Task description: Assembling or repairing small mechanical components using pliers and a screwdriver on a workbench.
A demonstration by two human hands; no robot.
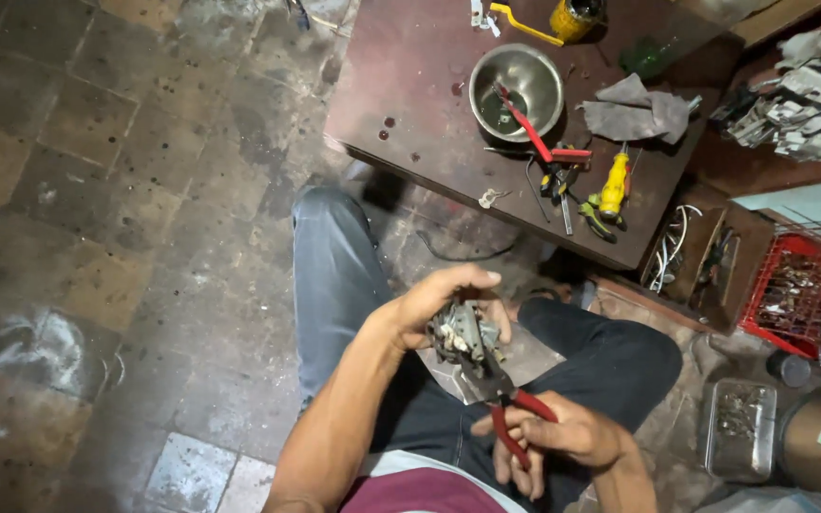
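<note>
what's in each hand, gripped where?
Left hand clasps a small grey metal part around its top. Right hand holds red-handled pliers by the handles, jaws at the part.

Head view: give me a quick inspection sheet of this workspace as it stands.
Surface: low dark table, stained, above stone tile floor.
Job's things: grey metal part in left hand; red-handled pliers in right hand, tips at the part.
Clutter: steel bowl, yellow screwdriver, grey rag, red crate of metal pieces.
Fingers: both hands closed on their things.
Cables: white wires in a box.
Surroundings: the person's knees in dark trousers.
</note>
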